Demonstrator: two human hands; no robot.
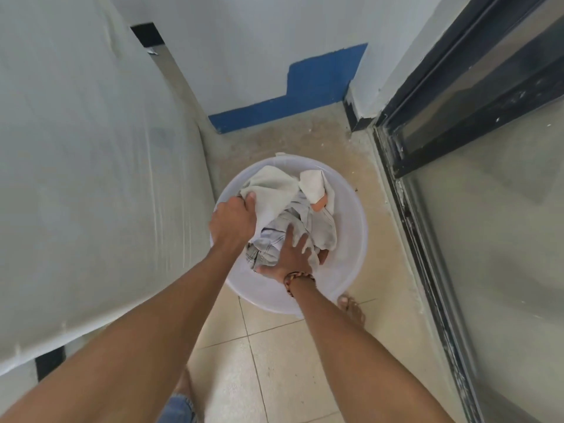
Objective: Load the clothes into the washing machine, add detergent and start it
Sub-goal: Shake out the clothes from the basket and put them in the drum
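Basin [351, 239]: a round white plastic tub in the middle of the frame, standing on the floor, seen from straight above.
Clothes [308, 221]: a loose heap inside the basin, filling its upper and middle part; pale grey and off-white fabric, with a checked piece at the lower left of the heap.
Towel [271, 190]: an off-white cloth at the upper left of the heap, its edge lifted toward the basin rim.
Left hand [233, 221]: at the left rim of the basin, fingers curled round a bunch of the towel, thumb pointing up along the cloth.
Right hand [291, 254]: lower middle of the basin, palm down on the clothes, fingers spread wide and straight, pressing into the fabric; the fingertips sink partly between folds, so whether any of them hooks cloth is hard to tell.
Bracelet [297, 280]: a braided band on the right wrist, just below the hand.
Orange patch [320, 204]: a small peach-coloured bit showing at the upper right of the heap, under a white fold; what it is cannot be made out.
Foot [352, 308]: bare, on the tiles just below the basin's lower right rim.
Floor [274, 361]: cream tiles in the lower frame, rougher concrete above the basin.
Wall [244, 56]: white, with a blue painted strip [305, 96] along its base in the upper middle.
Left side: a large pale surface [91, 178] fills the left of the frame.
Door [488, 148]: a dark-framed glass sliding panel down the right side.
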